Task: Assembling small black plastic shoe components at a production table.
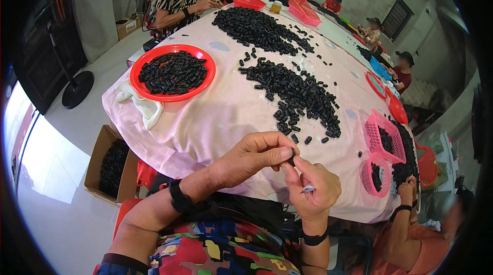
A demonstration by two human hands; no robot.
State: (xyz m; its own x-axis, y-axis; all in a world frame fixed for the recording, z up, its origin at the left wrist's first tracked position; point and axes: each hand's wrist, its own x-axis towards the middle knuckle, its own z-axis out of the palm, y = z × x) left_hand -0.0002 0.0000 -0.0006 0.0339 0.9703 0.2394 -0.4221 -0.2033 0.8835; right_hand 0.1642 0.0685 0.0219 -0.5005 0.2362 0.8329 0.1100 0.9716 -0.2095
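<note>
My left hand pinches a small black cylindrical piece between thumb and fingers, above the near edge of the table. Close against it is my right hand, its thumb and fingertip touching the piece. A slim pale object with a shiny tip pokes out of my right fist; its kind cannot be made out. Just beyond my hands lies a loose heap of similar black pieces. To the left, a red round tray holds many more of them.
A pink-patterned cloth covers the table. A larger black heap lies farther back. Pink baskets stand at the right, near a co-worker's hands. A cardboard box with black pieces sits at lower left. Other people work around the table.
</note>
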